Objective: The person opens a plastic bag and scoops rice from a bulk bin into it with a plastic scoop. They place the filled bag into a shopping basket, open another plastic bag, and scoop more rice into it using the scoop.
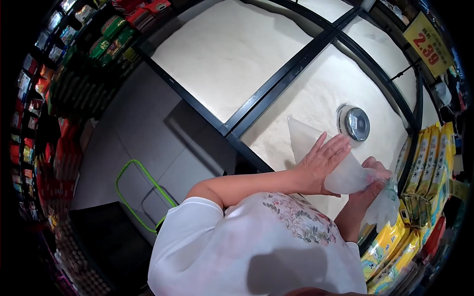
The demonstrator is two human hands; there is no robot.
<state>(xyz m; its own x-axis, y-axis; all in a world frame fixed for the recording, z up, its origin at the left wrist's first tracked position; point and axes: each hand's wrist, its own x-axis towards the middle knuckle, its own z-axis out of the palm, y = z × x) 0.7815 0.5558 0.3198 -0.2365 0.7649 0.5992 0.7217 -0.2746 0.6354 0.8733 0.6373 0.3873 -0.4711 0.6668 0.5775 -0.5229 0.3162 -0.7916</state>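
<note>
A clear plastic bag (348, 175) with white contents, apparently rice, lies over the bin of loose white grain (326, 84). My left hand (326, 160) rests flat on the bag, fingers stretched out. At the bag's gathered upper part, my right hand (368, 185) is closed round the plastic, and the loose end (387, 207) hangs past it. One corner of the bag points toward the far left. Just beyond my left fingertips, a round steel container (357, 124) with a small label sits on the grain.
Black frames (237, 129) divide several bins of white grain. Yellow packs (429, 158) stand at the right, below a yellow price sign (428, 44). On the tiled floor at left is a black basket (111, 246) with a green handle (129, 170). Shelves of packets line the left.
</note>
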